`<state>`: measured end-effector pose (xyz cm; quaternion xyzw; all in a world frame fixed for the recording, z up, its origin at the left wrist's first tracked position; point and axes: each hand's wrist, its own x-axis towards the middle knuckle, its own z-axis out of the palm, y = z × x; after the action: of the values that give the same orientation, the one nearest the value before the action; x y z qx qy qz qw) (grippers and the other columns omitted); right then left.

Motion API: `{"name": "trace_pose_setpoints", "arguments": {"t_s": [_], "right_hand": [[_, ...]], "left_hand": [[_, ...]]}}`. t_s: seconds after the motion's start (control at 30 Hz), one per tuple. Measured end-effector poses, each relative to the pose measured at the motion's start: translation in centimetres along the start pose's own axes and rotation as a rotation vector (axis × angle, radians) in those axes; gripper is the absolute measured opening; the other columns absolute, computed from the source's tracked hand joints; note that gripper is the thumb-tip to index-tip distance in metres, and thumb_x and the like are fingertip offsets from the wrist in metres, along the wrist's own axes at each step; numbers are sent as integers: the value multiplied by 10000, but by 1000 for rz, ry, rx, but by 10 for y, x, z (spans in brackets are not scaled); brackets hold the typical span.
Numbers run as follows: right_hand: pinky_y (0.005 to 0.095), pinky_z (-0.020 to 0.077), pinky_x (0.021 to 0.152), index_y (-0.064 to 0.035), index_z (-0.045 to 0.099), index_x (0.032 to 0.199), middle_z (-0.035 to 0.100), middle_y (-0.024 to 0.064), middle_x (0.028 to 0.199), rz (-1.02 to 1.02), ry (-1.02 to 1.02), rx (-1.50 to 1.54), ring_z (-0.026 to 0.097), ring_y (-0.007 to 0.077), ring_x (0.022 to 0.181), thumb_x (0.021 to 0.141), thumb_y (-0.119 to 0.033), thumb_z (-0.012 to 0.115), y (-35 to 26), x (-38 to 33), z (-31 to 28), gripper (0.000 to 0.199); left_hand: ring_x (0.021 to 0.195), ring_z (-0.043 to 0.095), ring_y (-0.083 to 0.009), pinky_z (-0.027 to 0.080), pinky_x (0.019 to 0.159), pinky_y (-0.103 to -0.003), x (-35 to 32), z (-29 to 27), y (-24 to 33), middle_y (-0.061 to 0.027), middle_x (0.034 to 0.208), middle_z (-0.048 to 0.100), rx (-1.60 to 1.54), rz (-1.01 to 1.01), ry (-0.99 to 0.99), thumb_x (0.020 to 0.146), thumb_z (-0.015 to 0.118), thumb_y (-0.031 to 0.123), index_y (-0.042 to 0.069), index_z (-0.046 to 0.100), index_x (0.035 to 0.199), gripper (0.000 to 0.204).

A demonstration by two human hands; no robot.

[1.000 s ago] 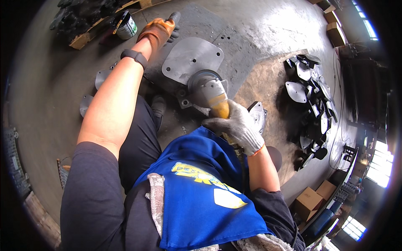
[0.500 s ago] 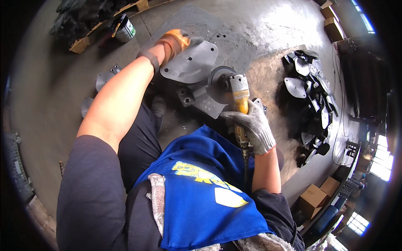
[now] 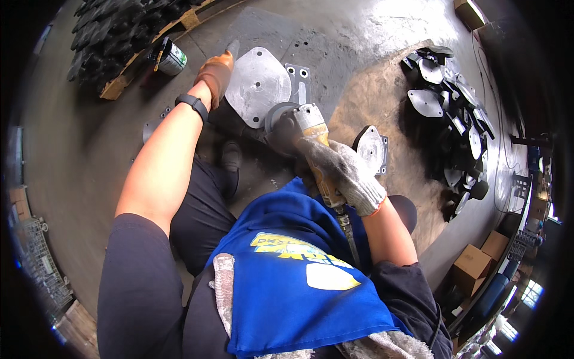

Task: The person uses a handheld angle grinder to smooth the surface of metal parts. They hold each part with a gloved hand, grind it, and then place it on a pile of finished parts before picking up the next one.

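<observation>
My left hand (image 3: 216,75), in an orange-brown glove, grips the left edge of a steel bracket. The bracket's rounded plate (image 3: 251,84) has a few holes and faces up; its flange with holes (image 3: 298,78) shows at the right. An angle grinder (image 3: 315,128), yellow and silver, is in my right hand (image 3: 353,176), which wears a grey knit glove. The grinder's disc (image 3: 277,119) sits at the plate's lower right edge; I cannot tell whether it touches. Just right of the grinder, another bracket (image 3: 371,149) stands on the floor.
A heap of similar brackets (image 3: 457,113) lies to the right. At the far left, dark parts are stacked on a wooden pallet (image 3: 116,87), with a bucket (image 3: 172,58) beside it. Cardboard boxes (image 3: 472,269) stand at the lower right. The grinder's hose (image 3: 350,236) runs down past my apron.
The bracket has been turned, so its flange has gone from below the plate to its right. My left hand has moved left. The grinder has shifted left and tilted.
</observation>
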<state>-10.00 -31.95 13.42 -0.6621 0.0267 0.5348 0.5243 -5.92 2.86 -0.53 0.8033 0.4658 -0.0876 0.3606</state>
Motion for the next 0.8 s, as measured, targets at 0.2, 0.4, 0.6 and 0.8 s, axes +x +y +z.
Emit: {"name": "trace_pose_setpoints", "arguments": {"t_s": [0.2, 0.4, 0.6, 0.8], "right_hand": [[289, 537, 539, 0, 594, 1065, 641, 81, 833, -11, -69, 36, 630, 171, 640, 941, -416, 640, 10, 0, -9, 437], [268, 507, 549, -17, 593, 1059, 635, 50, 812, 20, -124, -33, 606, 133, 642, 941, -383, 652, 7, 2, -3, 389], [236, 490, 534, -37, 600, 1034, 625, 21, 738, 52, -72, -112, 604, 99, 594, 915, -403, 694, 10, 5, 8, 397], [250, 491, 542, -24, 584, 1058, 610, 34, 781, 23, -67, -180, 584, 114, 613, 921, -376, 693, 3, 11, 13, 393]], "left_hand": [[1121, 589, -465, 481, 957, -485, -27, 11, 10, -251, 1183, 645, 414, 461, 152, 978, 402, 580, -1, 669, 1141, 660], [1076, 575, -492, 488, 915, -479, -24, 16, -30, -285, 1102, 647, 117, 440, 244, 978, 384, 620, -21, 668, 1092, 710], [1041, 580, -492, 494, 887, -480, -43, 15, -33, -295, 1032, 653, 25, 517, 329, 1001, 377, 576, -37, 661, 1018, 677], [1000, 592, -495, 503, 858, -485, -56, 9, -28, -303, 990, 651, -22, 525, 366, 997, 406, 557, -37, 655, 987, 644]]}}
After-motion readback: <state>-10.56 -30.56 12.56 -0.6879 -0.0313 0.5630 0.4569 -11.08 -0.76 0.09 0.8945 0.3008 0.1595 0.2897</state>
